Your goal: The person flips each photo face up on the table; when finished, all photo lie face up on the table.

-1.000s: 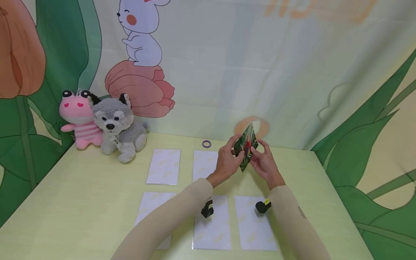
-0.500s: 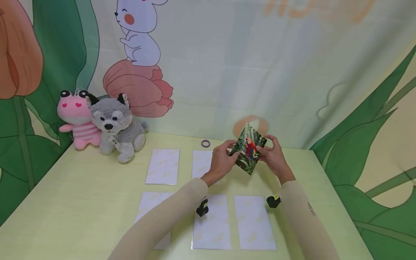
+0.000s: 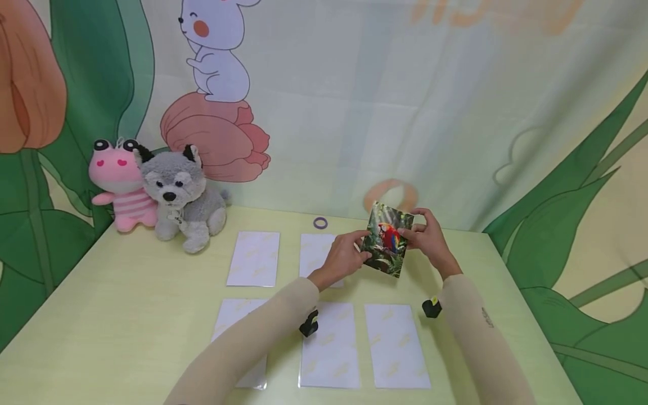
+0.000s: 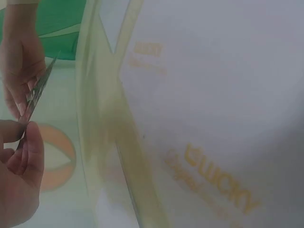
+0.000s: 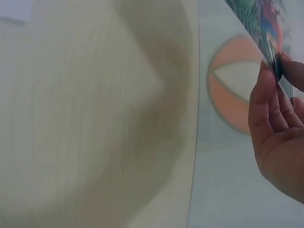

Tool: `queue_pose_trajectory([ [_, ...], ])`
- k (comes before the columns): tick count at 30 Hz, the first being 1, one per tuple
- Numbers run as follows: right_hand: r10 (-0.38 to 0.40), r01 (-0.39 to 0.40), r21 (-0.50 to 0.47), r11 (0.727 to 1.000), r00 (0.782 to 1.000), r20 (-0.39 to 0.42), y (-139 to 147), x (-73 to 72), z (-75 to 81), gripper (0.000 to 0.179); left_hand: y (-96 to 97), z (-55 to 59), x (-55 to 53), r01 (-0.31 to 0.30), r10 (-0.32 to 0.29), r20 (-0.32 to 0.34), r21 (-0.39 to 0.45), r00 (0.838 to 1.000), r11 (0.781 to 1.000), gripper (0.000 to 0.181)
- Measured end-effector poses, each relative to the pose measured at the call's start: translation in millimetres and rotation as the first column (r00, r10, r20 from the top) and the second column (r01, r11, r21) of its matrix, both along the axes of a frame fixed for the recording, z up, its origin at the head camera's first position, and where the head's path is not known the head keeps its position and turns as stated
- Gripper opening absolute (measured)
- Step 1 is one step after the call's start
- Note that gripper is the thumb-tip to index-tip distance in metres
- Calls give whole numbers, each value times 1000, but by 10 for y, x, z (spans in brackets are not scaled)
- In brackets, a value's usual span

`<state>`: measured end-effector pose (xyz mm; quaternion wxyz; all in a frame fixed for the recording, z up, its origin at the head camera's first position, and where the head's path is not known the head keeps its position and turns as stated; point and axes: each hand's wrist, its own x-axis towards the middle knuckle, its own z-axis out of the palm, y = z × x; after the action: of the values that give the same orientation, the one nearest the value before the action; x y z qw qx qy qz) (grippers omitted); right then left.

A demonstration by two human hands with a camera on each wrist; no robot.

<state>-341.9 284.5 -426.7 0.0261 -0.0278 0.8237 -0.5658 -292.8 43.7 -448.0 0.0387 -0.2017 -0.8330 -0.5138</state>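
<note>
A glossy photo [image 3: 386, 243] of a red parrot among green leaves is held up above the back right of the table, its picture side toward the head camera. The left hand [image 3: 345, 256] pinches its left edge between thumb and fingers. On the opposite edge the right hand [image 3: 428, 241] grips it, thumb on the front. From the left wrist the photo [image 4: 35, 97] shows nearly edge-on between both hands. In the right wrist view the right hand [image 5: 280, 128] pinches the photo's edge, with only part of the picture [image 5: 259, 28] in sight.
White photo backs lie face down in two rows, among them a back-left one [image 3: 253, 259], a front-middle one [image 3: 331, 349] and a front-right one [image 3: 397, 346]. A purple ring [image 3: 320, 223] lies near the back edge. A plush husky [image 3: 177, 197] and pink plush frog [image 3: 124, 185] sit back left.
The photo has turned from steeply angled to facing the head camera and is now more upright. Both hands keep hold of it; the right hand has moved right, the left slightly left.
</note>
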Motion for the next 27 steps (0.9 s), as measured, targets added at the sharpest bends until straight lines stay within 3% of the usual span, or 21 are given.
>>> queue_pose_trajectory([
  [3, 22, -19, 77, 997, 999, -39, 7, -8, -2, 66, 0, -21, -3, 24, -24, 6, -50, 1000, 998, 51],
  [8, 42, -31, 188, 982, 998, -56, 7, -41, 4, 63, 30, -72, -12, 11, -15, -25, -137, 1000, 991, 52],
  [20, 140, -155, 397, 905, 988, 66, -19, -132, -80, 79, 164, -195, -52, -19, 35, 53, -279, 998, 960, 52],
  [27, 152, -201, 474, 857, 979, 139, -58, -188, -194, 78, 195, -241, -37, 27, 23, 124, -385, 992, 923, 55],
])
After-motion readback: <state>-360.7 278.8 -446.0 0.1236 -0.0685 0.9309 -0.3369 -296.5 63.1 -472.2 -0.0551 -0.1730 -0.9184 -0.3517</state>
